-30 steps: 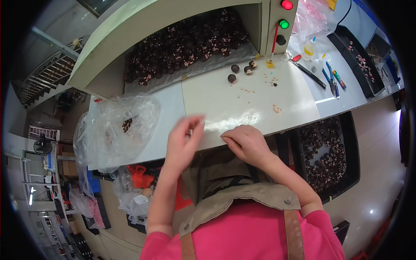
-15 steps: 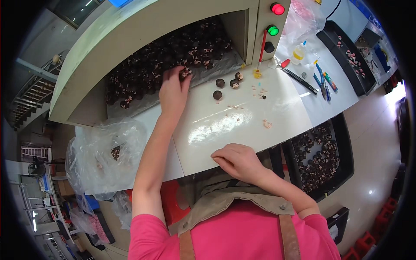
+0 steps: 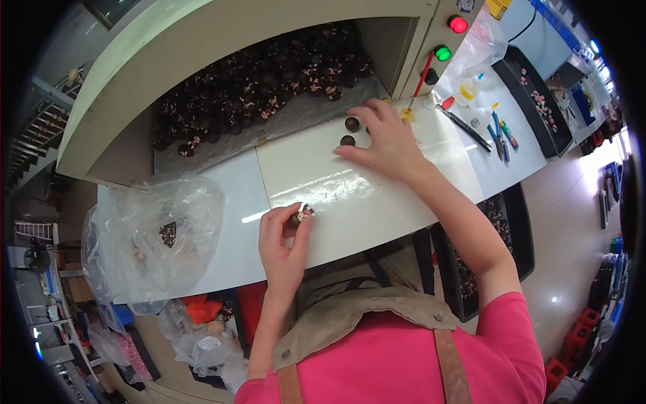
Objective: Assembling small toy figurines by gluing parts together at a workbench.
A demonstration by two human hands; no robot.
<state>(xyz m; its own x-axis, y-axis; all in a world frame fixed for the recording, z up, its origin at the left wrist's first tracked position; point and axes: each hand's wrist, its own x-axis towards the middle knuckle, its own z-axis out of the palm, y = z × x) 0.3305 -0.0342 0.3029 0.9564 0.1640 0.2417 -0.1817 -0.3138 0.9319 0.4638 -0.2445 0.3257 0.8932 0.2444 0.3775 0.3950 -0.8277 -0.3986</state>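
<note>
Near the table's front edge, my left hand (image 3: 281, 246) pinches a small doll head (image 3: 305, 214), round, dark brown and pale with pinkish bits. Farther forward, my right hand (image 3: 393, 145) reaches over the white tabletop with its thumb and fingers spread. Between that thumb and those fingers lie two dark round doll heads, a far one (image 3: 352, 124) and a nearer one (image 3: 347, 141); whether the thumb touches the nearer one I cannot tell. A big heap of similar dark and pale heads (image 3: 249, 94) fills the opening of the beige machine (image 3: 222, 34) ahead.
A clear plastic bag (image 3: 195, 229) lies at the left. On the right are a red-handled brush (image 3: 422, 81), a black pen (image 3: 464, 128), blue pliers (image 3: 498, 135), a small bottle (image 3: 468, 89) and a black tray (image 3: 518, 74). Another black tray (image 3: 521, 236) sits below the table's right side.
My left hand has come back from the heap toward me with a doll head in its fingers. My right hand has gone forward from the table edge to the loose heads and spread its fingers.
</note>
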